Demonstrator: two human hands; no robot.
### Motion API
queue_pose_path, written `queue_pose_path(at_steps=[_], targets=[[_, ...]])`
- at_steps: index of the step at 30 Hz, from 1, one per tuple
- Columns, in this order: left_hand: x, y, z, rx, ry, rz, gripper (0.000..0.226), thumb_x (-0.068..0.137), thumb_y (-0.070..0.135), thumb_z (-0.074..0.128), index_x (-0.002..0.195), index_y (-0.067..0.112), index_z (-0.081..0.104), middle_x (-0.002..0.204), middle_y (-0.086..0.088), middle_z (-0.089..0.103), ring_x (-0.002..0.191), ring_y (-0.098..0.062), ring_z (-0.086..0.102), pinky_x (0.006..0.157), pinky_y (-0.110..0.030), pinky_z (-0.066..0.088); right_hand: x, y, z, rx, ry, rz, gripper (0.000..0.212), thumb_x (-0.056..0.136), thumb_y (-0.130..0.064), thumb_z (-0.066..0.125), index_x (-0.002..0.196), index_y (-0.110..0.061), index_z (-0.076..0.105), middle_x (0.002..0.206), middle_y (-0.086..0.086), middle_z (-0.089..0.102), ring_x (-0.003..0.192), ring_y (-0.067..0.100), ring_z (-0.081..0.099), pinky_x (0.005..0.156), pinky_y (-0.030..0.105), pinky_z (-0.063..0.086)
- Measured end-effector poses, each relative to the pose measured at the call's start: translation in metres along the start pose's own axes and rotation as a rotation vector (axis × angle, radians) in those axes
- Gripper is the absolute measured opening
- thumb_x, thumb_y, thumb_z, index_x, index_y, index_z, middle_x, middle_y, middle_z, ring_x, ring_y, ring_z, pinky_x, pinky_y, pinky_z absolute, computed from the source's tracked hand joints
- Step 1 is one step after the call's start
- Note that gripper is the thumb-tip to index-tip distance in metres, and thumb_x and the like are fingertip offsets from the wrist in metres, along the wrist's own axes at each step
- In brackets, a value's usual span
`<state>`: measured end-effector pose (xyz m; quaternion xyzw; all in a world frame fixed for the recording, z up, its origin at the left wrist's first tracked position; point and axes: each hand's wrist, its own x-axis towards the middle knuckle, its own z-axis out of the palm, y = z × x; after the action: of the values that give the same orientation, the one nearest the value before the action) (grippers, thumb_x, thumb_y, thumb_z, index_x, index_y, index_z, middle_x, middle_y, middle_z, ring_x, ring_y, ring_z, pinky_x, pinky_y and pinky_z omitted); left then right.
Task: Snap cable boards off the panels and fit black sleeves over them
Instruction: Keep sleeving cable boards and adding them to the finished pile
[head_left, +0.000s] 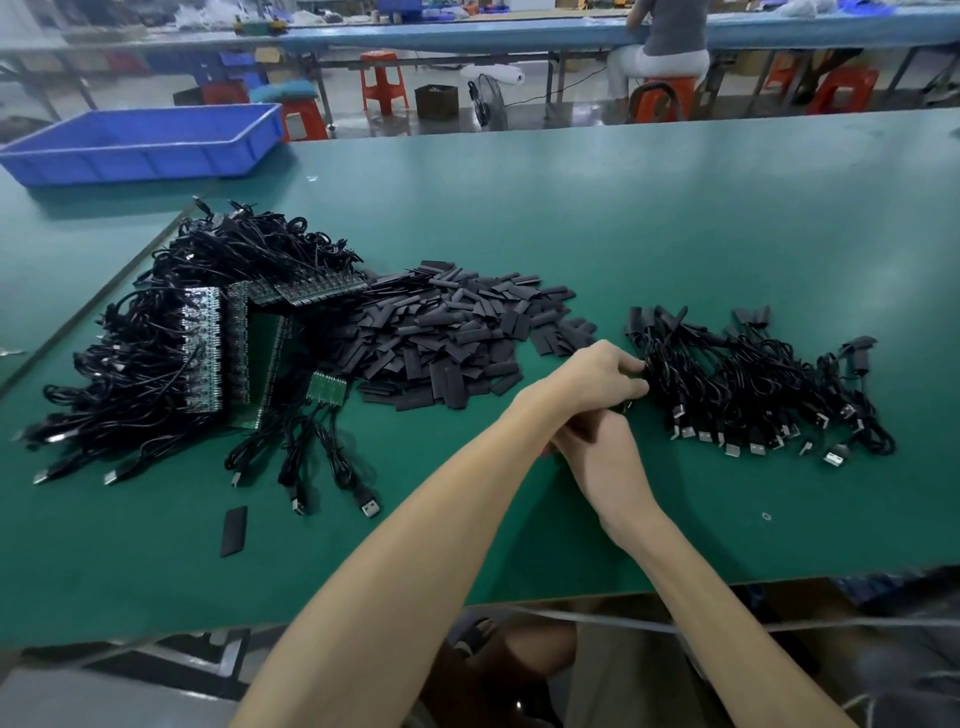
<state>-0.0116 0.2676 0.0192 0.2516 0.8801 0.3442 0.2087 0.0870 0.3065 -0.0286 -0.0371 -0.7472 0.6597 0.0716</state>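
Green matting covers the table, and the work lies across it in three heaps. At the left is a stack of green panels with rows of cable boards still attached. Their black USB cables are tangled over and around the stack. Just in front of it lies a short panel strip, with a few cables trailing toward the near edge. In the middle sits a heap of flat black sleeves. One loose sleeve lies apart from it, near the front edge on the left. At the right is the pile of sleeved cables, with the sleeved ends on the far side and the USB plugs fanned out on the near side.

The left hand is at the left edge of that pile, its fingers curled and closed on black cable there. The right hand is just nearer, back upward, against the left wrist. Its fingers are tucked beneath the left hand and hidden, so I cannot tell whether they are apart or holding anything.

A blue plastic tray stands at the far left corner of the table. Beyond the table are red stools, a fan on the floor, and a person seated at another long table.
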Motion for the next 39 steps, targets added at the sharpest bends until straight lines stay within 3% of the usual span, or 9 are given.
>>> queue_pose_path(at_steps=[3, 6, 11, 15, 20, 22, 24, 31, 39], targets=[[-0.005, -0.004, 0.0, 0.014, 0.026, 0.02, 0.041, 0.102, 0.025, 0.059, 0.138, 0.007, 0.061, 0.139, -0.009, 0.063, 0.127, -0.023, 0.058, 0.107, -0.032, 0.042, 0.0, 0.003, 0.0, -0.037, 0.003, 0.022, 0.026, 0.096, 0.0, 0.056, 0.082, -0.012, 0.075, 0.071, 0.0, 0.074, 0.064, 0.012, 0.068, 0.063, 0.018, 0.05], [-0.018, -0.008, -0.006, -0.061, 0.252, 0.055, 0.028, 0.102, 0.018, 0.056, 0.12, 0.004, 0.072, 0.12, -0.01, 0.072, 0.105, -0.02, 0.064, 0.094, -0.028, 0.048, -0.002, 0.003, 0.0, -0.011, -0.011, 0.017, 0.027, 0.098, -0.001, 0.057, 0.082, -0.013, 0.074, 0.073, 0.001, 0.075, 0.065, 0.009, 0.067, 0.064, 0.015, 0.05], [-0.055, -0.038, -0.053, 0.043, 0.508, 0.009, 0.023, 0.099, 0.008, 0.054, 0.111, 0.014, 0.073, 0.116, -0.006, 0.069, 0.1, -0.018, 0.065, 0.093, -0.032, 0.052, -0.002, 0.004, -0.001, 0.095, -0.043, -0.004, 0.023, 0.102, 0.0, 0.055, 0.105, -0.014, 0.074, 0.089, 0.002, 0.078, 0.082, 0.015, 0.073, 0.072, 0.024, 0.056], [-0.094, -0.082, -0.096, 0.486, 0.65, -0.338, 0.023, 0.096, 0.008, 0.055, 0.118, 0.005, 0.063, 0.124, -0.018, 0.059, 0.112, -0.035, 0.056, 0.096, -0.046, 0.047, -0.002, 0.005, -0.001, 0.065, -0.057, -0.026, 0.022, 0.101, -0.002, 0.059, 0.106, -0.016, 0.075, 0.09, 0.002, 0.078, 0.084, 0.017, 0.072, 0.074, 0.025, 0.057], [-0.134, -0.122, -0.126, 0.628, 0.437, -0.763, 0.024, 0.099, 0.009, 0.056, 0.118, -0.003, 0.048, 0.128, -0.027, 0.053, 0.121, -0.044, 0.049, 0.102, -0.053, 0.039, -0.002, 0.006, 0.0, 0.039, -0.071, -0.041, 0.022, 0.1, -0.002, 0.059, 0.105, -0.018, 0.075, 0.09, 0.001, 0.078, 0.084, 0.017, 0.073, 0.074, 0.025, 0.057], [-0.142, -0.135, -0.128, 0.554, 0.435, -0.743, 0.012, 0.099, 0.009, 0.059, 0.095, 0.003, 0.049, 0.103, -0.02, 0.06, 0.095, -0.038, 0.057, 0.09, -0.049, 0.046, -0.002, 0.007, 0.0, 0.035, -0.073, -0.044, 0.022, 0.1, -0.002, 0.059, 0.105, -0.018, 0.075, 0.09, 0.001, 0.077, 0.084, 0.017, 0.073, 0.074, 0.025, 0.057], [-0.145, -0.143, -0.128, 0.431, 0.464, -0.714, 0.027, 0.096, 0.007, 0.064, 0.08, 0.008, 0.043, 0.081, -0.012, 0.054, 0.071, -0.029, 0.051, 0.07, -0.041, 0.045, -0.002, 0.007, -0.001, 0.03, -0.077, -0.044, 0.022, 0.1, -0.002, 0.06, 0.105, -0.018, 0.075, 0.09, 0.001, 0.077, 0.084, 0.016, 0.073, 0.074, 0.026, 0.058], [-0.151, -0.108, -0.118, -0.19, 0.408, -0.347, 0.013, 0.08, 0.01, 0.085, 0.085, 0.018, 0.077, 0.075, -0.008, 0.075, 0.069, -0.023, 0.064, 0.069, -0.034, 0.051, -0.003, 0.007, 0.001, 0.041, -0.138, -0.055, 0.016, 0.1, -0.014, 0.065, 0.11, -0.023, 0.074, 0.095, -0.001, 0.078, 0.089, 0.016, 0.074, 0.074, 0.026, 0.058], [-0.132, -0.068, -0.061, -0.202, 0.204, -0.109, 0.008, 0.082, 0.016, 0.081, 0.089, 0.019, 0.078, 0.075, -0.004, 0.077, 0.066, -0.013, 0.066, 0.07, -0.032, 0.055, -0.003, 0.005, 0.002, 0.024, -0.115, -0.065, 0.012, 0.093, -0.015, 0.075, 0.102, -0.022, 0.071, 0.093, 0.0, 0.077, 0.088, 0.017, 0.074, 0.067, 0.026, 0.057]])
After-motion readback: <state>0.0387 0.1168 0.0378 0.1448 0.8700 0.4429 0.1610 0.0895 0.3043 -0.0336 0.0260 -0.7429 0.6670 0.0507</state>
